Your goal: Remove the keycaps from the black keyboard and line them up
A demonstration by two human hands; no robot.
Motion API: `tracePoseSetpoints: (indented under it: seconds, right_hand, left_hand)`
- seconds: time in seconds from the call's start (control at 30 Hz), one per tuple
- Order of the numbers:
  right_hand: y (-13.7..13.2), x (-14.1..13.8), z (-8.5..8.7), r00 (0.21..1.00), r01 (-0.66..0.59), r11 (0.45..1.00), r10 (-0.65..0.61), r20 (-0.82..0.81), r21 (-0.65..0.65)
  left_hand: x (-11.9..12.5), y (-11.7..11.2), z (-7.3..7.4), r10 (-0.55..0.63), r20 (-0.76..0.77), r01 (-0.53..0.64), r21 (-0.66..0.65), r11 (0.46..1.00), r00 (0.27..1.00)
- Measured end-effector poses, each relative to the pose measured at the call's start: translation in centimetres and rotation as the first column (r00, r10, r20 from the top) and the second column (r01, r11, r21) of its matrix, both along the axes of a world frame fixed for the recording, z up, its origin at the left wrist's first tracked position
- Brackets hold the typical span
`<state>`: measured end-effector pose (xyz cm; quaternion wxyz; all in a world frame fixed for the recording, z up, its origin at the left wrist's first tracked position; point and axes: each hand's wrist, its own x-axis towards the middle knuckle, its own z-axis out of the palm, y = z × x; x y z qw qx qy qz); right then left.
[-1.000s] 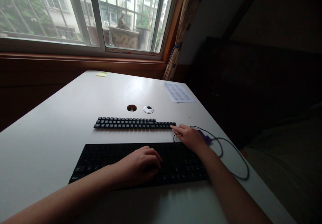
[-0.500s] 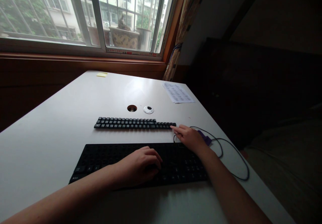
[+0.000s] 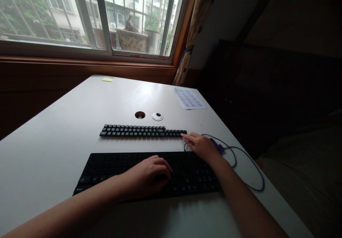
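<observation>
A black keyboard (image 3: 112,166) lies near the front of the white desk (image 3: 53,152). My left hand (image 3: 148,175) rests on its middle with the fingers curled under; nothing shows in them. Beyond it, loose black keycaps (image 3: 139,130) are laid out in two neat rows. My right hand (image 3: 201,146) is at the right end of those rows, its forefinger and thumb pinched together at the last keycap. What they pinch is too small to make out. A thin wire loop (image 3: 185,146) shows just under that hand.
A dark cable (image 3: 251,166) loops over the desk's right edge, beside a small purple object (image 3: 217,146). Farther back are a round cable hole (image 3: 140,114), its white cap (image 3: 157,116), a printed sheet (image 3: 189,98) and a yellow note (image 3: 107,78). A window and curtain stand behind.
</observation>
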<state>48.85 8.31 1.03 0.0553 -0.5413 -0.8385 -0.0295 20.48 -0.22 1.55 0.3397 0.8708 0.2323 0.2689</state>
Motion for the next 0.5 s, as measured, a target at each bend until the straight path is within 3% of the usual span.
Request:
tracePoseSetpoints:
  seconds: [0.5]
  right_hand:
    - [0.1,0.13,-0.08,1.0,-0.009,1.0,0.009,0.006,-0.003]
  left_hand:
    - [0.01,-0.04,0.24,0.005,-0.006,-0.005,0.005,1.0,1.0]
